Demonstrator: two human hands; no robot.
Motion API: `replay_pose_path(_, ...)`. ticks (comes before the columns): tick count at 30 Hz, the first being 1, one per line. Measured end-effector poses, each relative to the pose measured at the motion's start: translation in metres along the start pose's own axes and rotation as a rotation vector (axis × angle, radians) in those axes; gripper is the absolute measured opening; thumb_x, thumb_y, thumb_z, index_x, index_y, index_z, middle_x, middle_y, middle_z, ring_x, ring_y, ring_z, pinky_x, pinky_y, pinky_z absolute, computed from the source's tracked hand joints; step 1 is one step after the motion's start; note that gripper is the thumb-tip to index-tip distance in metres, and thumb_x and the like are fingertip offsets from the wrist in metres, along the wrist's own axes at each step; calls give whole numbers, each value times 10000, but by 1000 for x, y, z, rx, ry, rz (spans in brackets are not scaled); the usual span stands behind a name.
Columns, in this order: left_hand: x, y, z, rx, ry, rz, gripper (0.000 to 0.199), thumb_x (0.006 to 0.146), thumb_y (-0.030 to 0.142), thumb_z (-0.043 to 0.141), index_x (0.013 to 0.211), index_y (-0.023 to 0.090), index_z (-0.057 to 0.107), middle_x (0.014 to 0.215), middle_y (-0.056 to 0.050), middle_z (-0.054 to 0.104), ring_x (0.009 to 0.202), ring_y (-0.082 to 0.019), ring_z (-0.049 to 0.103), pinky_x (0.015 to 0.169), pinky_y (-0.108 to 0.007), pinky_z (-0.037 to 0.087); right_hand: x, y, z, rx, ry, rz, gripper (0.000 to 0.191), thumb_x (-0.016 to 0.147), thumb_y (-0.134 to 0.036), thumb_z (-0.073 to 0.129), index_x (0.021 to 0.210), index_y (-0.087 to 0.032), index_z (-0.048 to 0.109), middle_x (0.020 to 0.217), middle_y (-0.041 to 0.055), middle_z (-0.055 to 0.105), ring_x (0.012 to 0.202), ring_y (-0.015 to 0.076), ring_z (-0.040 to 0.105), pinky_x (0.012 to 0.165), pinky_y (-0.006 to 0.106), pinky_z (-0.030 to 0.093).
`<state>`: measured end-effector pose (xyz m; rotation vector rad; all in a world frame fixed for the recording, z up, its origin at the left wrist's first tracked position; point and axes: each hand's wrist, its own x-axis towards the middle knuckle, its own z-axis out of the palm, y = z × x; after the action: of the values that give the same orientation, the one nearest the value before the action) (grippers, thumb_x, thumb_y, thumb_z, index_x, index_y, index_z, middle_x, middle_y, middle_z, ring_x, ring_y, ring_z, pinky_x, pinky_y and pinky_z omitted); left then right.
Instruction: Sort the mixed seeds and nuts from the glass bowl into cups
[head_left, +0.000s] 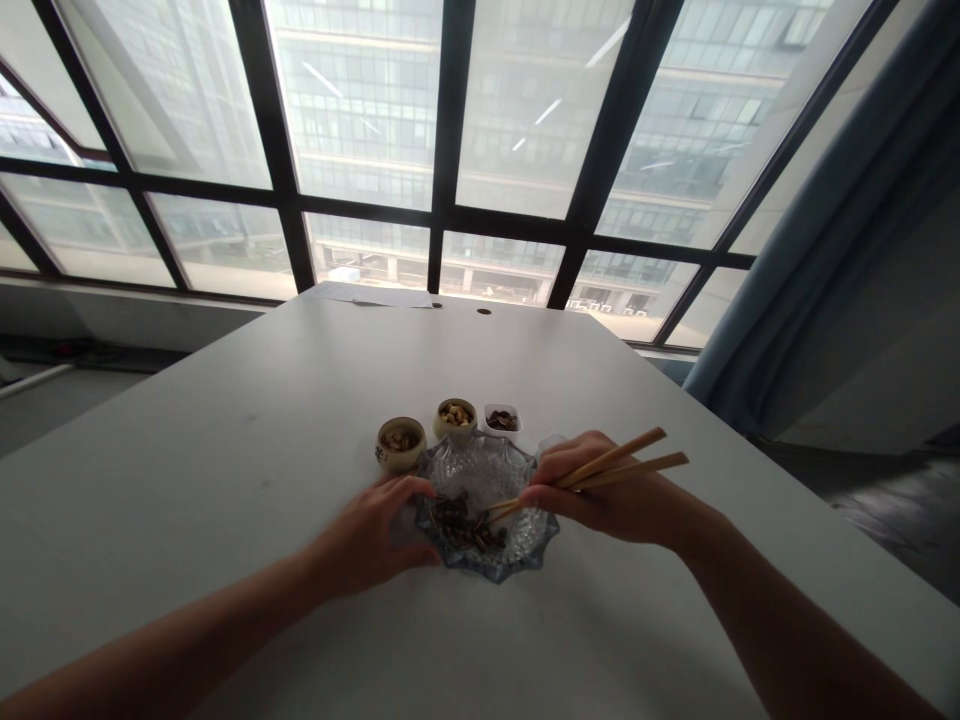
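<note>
A scalloped clear glass bowl (525,540) sits on the table, with dark, elongated pieces that look like seeds (469,525) gathered in its left and front part. My left hand (375,535) holds the bowl's left side, thumb and fingers spread along the rim. In my right hand (600,495) is a pair of wooden chopsticks (615,460), their tips down at the dark pieces. Whether the tips pinch a piece cannot be made out.
Behind the bowl stand a small round cup (401,445) with brownish pieces, another round cup (455,417) with yellowish pieces, and a white square dish (501,420) of dark pieces. Paper sheets (375,294) lie at the white table's (300,390) far end, near the windows. A blue curtain (810,220) hangs right.
</note>
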<state>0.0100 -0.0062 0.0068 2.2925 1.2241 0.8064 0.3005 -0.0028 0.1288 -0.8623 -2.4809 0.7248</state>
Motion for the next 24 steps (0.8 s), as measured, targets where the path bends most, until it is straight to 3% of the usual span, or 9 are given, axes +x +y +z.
replay_pose_path(8, -1, -2, 1, 1, 3, -1, 527, 700, 427, 863, 1148, 244, 653, 1162, -83, 714, 1061, -295, 676, 932, -398, 552, 0, 4, 2, 5, 59, 36, 431, 981, -465, 594, 733, -137, 723, 527, 8, 603, 449, 102, 538, 447, 202, 439)
replay_pose_path(12, -2, -6, 4, -2, 22, 9, 528, 704, 437, 859, 1153, 253, 650, 1148, -78, 713, 1047, -285, 675, 927, -384, 551, -6, 3, -8, 136, 98, 95, 403, 956, -450, 632, 712, -140, 714, 522, 18, 642, 425, 114, 598, 405, 191, 467)
replay_pose_path(17, -2, -7, 5, 0, 20, 11, 520, 703, 432, 861, 1145, 252, 652, 1134, -73, 712, 1029, -282, 676, 926, -384, 552, -17, 5, -26, 330, 301, 157, 401, 925, -493, 664, 748, -141, 739, 568, 46, 711, 385, 121, 610, 354, 197, 486)
replay_pose_path(19, -2, -7, 6, 0, 23, 11, 524, 705, 438, 857, 1150, 253, 652, 1133, -72, 714, 1025, -281, 678, 925, -383, 553, -20, 4, -33, 271, 355, 161, 413, 925, -511, 657, 753, -145, 746, 554, 44, 705, 373, 123, 604, 346, 201, 480)
replay_pose_path(24, -3, -11, 7, 3, 22, 4, 529, 710, 435, 848, 1165, 255, 649, 1149, -80, 713, 1041, -286, 672, 931, -389, 546, -25, -9, -43, -186, 390, 152, 444, 953, -479, 626, 651, -160, 698, 493, 23, 646, 400, 114, 601, 393, 192, 441)
